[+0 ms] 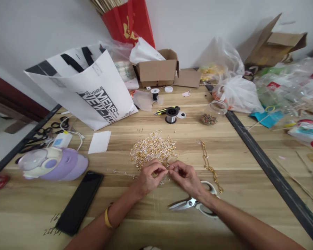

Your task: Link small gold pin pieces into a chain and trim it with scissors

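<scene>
The bead pile (153,147) lies on the desk (135,225) just beyond the left hand (149,177) and right hand (185,176), seemingly mostly loose; their fingers (175,175) pinch narrowly, contents too small to tell; rightward, a gold chain (211,169) looks already linked.

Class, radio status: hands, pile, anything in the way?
Left hand, right hand pinching close together; anything held too small to tell. Pile of small gold and silvery pieces beyond. White-handled metal scissors under right wrist.

Trinket pile (153,148): shiny, metallic. Scissor blades (182,205): smooth metal. Tabletop (138,222): smooth wood grain.
</scene>
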`<state>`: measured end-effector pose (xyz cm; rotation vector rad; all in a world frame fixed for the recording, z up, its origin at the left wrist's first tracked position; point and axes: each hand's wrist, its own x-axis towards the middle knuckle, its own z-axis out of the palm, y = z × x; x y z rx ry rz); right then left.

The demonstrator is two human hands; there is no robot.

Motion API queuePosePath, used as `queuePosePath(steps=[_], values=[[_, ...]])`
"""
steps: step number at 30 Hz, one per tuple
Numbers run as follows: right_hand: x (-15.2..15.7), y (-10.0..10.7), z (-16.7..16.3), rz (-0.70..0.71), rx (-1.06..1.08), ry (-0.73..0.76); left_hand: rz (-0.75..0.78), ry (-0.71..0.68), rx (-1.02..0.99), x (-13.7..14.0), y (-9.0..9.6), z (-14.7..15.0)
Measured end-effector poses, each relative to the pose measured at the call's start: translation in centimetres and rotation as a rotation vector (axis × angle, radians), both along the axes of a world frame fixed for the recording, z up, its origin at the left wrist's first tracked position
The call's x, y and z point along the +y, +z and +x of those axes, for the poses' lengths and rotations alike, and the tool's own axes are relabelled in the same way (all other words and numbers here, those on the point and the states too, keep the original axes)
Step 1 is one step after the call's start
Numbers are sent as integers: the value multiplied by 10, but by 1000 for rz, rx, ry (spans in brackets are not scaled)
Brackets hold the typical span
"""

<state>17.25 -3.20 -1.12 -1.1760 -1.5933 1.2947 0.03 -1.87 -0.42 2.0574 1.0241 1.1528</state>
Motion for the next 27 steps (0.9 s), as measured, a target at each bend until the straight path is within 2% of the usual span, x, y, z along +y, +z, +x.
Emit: queuePosePath(steps=[5, 8, 17, 27], values=[[1, 2, 0, 274, -49, -37, -4, -13, -14, 0, -3, 0], [0, 2, 0, 363, -64, -54, 3, -14, -12, 0, -5, 0], [-2, 3, 0, 326, -52, 32, -7, -15, -39, 0, -4, -1], [-3, -2, 0, 275, -60, 46, -11, -15, -69, -1, -4, -2]])
